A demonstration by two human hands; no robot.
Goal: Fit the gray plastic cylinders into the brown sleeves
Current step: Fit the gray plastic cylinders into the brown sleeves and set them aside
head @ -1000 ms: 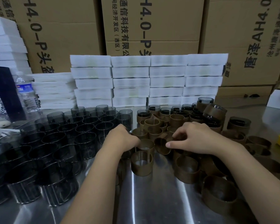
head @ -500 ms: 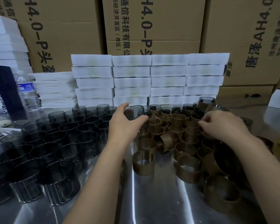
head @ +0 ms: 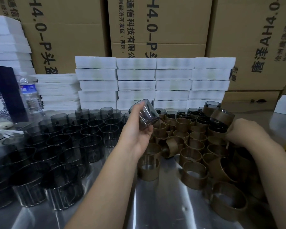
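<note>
**Item:** cylinder (head: 146, 115), gray, one, lifted clear of the table (head: 163, 204).
**Holder:** left hand (head: 137, 129), fingers and thumb wrapped round its wall.
**Axis:** tilted, with the rim up and far-left and the base down and right.
**Target:** sleeves (head: 193, 174), brown, heaped to the right of and below that hand. Many stand open end up.
**Right hand** (head: 248, 133): down at the heap's far right, fingers curled. I cannot tell whether they grip a sleeve.
**Note:** I judge the base faces the heap, so the right hand, being nearer, should offer a sleeve.
**Stock:** cylinders (head: 56, 146) stand at left.
</note>
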